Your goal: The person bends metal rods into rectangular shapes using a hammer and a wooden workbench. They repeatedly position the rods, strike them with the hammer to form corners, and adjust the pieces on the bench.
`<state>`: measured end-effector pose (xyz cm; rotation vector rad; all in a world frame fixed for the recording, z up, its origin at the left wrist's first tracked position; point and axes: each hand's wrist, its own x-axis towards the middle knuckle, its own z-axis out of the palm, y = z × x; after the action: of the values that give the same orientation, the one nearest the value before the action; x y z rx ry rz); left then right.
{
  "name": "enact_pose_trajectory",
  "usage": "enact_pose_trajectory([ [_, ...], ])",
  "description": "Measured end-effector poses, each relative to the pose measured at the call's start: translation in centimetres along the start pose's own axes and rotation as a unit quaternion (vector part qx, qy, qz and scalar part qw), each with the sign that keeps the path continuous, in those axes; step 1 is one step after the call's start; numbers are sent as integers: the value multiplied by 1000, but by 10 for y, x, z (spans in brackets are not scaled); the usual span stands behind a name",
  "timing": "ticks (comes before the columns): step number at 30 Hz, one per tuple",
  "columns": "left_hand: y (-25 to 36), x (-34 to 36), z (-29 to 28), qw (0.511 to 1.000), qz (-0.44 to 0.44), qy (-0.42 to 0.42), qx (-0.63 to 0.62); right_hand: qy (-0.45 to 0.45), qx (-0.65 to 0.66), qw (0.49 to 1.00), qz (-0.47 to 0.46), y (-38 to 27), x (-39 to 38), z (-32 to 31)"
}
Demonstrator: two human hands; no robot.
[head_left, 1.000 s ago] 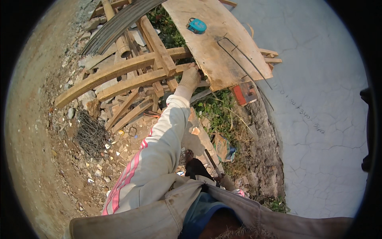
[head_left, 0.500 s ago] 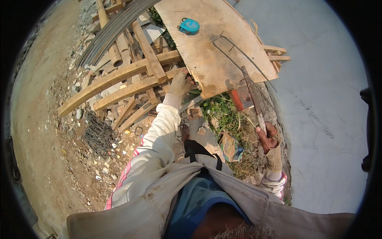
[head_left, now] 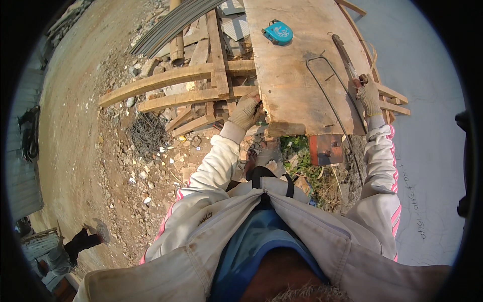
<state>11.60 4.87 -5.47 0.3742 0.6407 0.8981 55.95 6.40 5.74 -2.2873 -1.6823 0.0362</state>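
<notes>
My left hand [head_left: 244,111], in a knitted glove, is curled at the near left edge of a plywood board [head_left: 287,90]; what its fingers grip is hidden. My right hand [head_left: 368,95], also gloved, is closed round a rusty metal bar [head_left: 346,54] lying along the board's right side. A long U-bent steel rod [head_left: 324,100] rests on the board and reaches past its near edge. Farther up sits a turquoise tape measure [head_left: 276,32]. An orange-red object [head_left: 326,150] is just below the board.
Timber beams [head_left: 176,75], a bamboo pole [head_left: 176,48], metal strips [head_left: 171,27] and tangled wire [head_left: 148,135] lie left over rubble. Plants [head_left: 292,156] grow under the board. A grey cracked surface [head_left: 422,151] runs along the right. Another person [head_left: 80,244] in dark clothing is at lower left.
My right hand appeared from the lower right with the bar and has moved up onto the board's right side. My left hand stays at the left edge while the view has shifted.
</notes>
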Motion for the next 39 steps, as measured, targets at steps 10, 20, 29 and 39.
enact_pose_trajectory([
  [10, -13, 17, -20, 997, 47, 23, 53, 32, -9, 997, -65, -20, -2, 7],
  [20, -12, 10, 8, 994, -18, 48, -98, 82, 147, 979, -115, -95, -40, -31],
  [29, -22, 15, -19, 850, 334, -88, 397, -236, 45, 922, -303, -262, -90, 3],
  [39, -42, 23, 3, 989, 60, -27, -129, -481, 500, 717, -63, -247, -71, 44],
])
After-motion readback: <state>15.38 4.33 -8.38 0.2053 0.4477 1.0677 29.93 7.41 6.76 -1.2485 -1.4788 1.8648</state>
